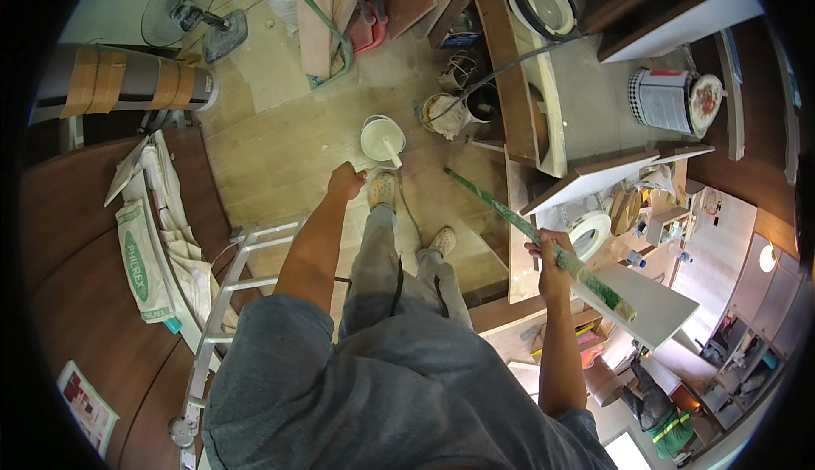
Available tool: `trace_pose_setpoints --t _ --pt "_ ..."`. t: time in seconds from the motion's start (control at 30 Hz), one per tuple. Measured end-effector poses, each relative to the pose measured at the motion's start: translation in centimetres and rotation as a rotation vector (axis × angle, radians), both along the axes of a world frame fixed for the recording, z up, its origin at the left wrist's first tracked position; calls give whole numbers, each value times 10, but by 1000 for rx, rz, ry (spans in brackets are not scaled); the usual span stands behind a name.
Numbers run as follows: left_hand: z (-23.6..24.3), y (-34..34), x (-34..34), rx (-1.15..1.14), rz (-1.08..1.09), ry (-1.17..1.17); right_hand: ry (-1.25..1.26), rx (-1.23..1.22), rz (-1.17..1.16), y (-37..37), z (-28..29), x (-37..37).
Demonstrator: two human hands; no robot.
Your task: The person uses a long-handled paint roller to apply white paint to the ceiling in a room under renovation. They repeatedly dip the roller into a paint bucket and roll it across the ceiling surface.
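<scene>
My right hand is wrapped round a long green pole, stained with pale smears. The pole slants from over the floor up past my right side, its pale blunt end nearest me. My left hand reaches forward with its fingers closed, and a small yellowish bit shows at the fingertips; I cannot make out what it holds. Just beyond it, on the floor, stands a white bucket with pale contents. A whitish stick-like piece leans over its near rim.
An aluminium ladder and folded sacks are on my left. A fan stands far left. Boards, dustpans and a green metal frame lie ahead. Shelving with a paint can lines the right. A person is at lower right.
</scene>
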State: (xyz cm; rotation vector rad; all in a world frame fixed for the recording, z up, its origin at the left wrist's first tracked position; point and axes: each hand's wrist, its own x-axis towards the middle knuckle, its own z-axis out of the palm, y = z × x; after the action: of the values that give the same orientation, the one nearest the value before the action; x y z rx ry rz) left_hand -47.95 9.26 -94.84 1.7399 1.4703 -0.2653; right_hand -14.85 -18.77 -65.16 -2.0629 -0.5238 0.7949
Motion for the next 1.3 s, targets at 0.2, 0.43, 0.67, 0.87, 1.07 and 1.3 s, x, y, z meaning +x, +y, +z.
trace_pose_setpoints --t 0.2,0.43,0.67,0.87,1.07,1.3 --pt "-66 21 -33 -82 148 234 1 -41 54 16 9 -10" --pt "-130 59 -66 -340 197 230 -37 -162 155 26 26 -20" --pt "-242 100 -102 -332 -30 398 -38 -245 231 21 26 -5" --pt "-265 147 -135 -409 88 368 -4 -282 162 49 25 -14" --pt "-237 131 -106 -13 358 514 -19 -307 169 64 25 -22" --pt "-242 -105 -133 -156 342 310 -30 -271 334 68 28 -4"
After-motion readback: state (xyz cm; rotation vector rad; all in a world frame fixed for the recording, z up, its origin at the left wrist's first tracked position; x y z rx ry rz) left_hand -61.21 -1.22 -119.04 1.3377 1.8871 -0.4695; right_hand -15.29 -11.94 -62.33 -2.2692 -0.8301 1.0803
